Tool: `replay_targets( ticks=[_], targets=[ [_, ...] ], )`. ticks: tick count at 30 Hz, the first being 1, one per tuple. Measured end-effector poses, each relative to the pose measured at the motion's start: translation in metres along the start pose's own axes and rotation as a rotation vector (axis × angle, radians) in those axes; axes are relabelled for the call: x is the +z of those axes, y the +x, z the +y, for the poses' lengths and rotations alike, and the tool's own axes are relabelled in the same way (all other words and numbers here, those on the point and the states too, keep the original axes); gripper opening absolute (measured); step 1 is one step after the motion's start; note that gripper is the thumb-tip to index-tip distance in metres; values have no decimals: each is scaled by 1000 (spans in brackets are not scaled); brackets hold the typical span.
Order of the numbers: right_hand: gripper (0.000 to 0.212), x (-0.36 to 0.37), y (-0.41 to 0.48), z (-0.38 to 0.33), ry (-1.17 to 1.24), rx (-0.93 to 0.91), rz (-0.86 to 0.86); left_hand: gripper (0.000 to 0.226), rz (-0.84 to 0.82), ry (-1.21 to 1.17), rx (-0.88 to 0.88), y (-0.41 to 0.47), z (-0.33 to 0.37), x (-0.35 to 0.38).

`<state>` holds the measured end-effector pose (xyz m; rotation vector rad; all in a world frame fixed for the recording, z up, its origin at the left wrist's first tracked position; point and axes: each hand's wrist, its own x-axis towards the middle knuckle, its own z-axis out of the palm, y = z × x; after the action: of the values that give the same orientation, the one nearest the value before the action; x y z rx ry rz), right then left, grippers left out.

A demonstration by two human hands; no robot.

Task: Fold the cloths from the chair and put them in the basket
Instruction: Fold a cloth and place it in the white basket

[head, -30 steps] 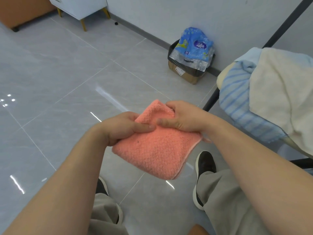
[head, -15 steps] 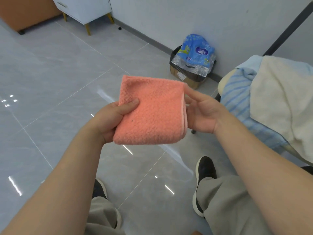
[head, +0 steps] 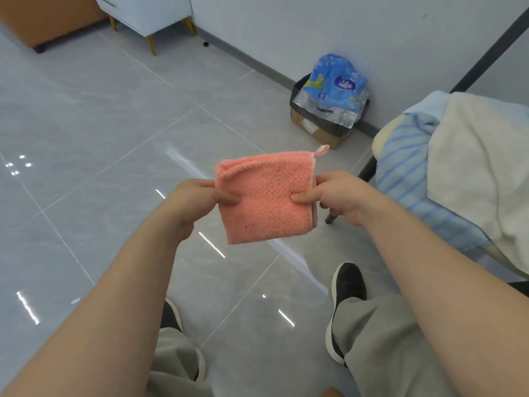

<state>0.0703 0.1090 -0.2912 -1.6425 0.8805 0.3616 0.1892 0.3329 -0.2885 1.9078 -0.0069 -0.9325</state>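
Note:
A small pink cloth (head: 264,199), folded into a square, hangs in front of me above the floor. My left hand (head: 197,200) pinches its left edge and my right hand (head: 336,196) pinches its right edge. A small hanging loop sticks up from its top right corner. On the right, the chair (head: 369,170) carries a cream cloth (head: 481,167) lying over a blue striped cloth (head: 406,164). No basket is in view.
A cardboard box (head: 315,130) lined with a black bag and holding a blue plastic pack (head: 336,81) stands by the wall. A white cabinet (head: 148,10) on gold legs is at the top left. My shoes and legs are on the glossy grey tiles below.
The pink cloth went from a loose diagonal hang to a neat folded square. My right hand, open beside it half a second ago, now pinches its right edge.

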Motion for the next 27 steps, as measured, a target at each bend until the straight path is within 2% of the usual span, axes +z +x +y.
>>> replay_targets(
  ticks=[3,6,9,12,15,17,22,27],
  targets=[
    [28,6,-2,0,90,17,-38,15,-45,-59,-65,2,-2,0],
    [35,10,-3,-2,265,47,-138,26,-105,-229,-144,1,0,7],
    [35,12,-3,-3,286,6,-182,37,-139,-297,-149,3,1,14],
    [30,15,-5,-4,303,-35,-154,52,-66,-288,-135,5,0,17],
    [45,19,-3,-6,367,-49,-70,63,10,-333,-113,4,-1,22],
    [46,22,0,-9,420,-60,28,67,74,-395,-87,5,-2,25],
    [42,22,2,-9,430,-96,174,43,177,-460,14,6,-1,33],
    [35,22,0,-7,313,-162,196,45,194,-475,26,5,0,36]
  ],
)
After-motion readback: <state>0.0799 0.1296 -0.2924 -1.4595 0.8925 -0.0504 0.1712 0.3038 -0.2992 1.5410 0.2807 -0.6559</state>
